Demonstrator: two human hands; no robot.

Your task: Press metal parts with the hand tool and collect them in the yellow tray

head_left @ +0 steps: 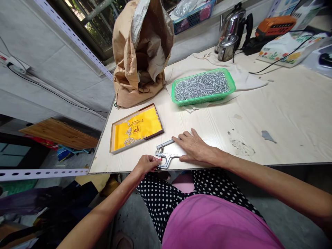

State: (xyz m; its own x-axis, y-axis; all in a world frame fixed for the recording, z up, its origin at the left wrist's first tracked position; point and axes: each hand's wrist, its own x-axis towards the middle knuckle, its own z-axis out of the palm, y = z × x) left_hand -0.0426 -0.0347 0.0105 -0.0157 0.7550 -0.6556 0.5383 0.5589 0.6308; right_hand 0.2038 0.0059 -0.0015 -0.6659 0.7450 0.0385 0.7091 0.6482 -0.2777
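At the table's front edge lie metal snap pliers (166, 157), a spring between their arms and a red bit at the jaw. My right hand (194, 147) holds them by the handles, fingers at the upper handle and thumb at the lower; the handles are spread apart. The fingers of my left hand (147, 164) are pinched together at the jaw beside the red bit. Whatever sits between those fingertips is too small to make out. Just beyond, a shallow cardboard tray (153, 133) with a yellow lining holds small silvery pieces (131, 141), mostly along its near and left parts.
Farther back stands a green plastic basket (202, 101) full of small silvery pieces (202, 84). A large brown paper sack (127, 79) stands open at the back left. Kettle (233, 24), small metal pot (227, 48), orange-black battery pack (275, 26) and a cable occupy the back right.
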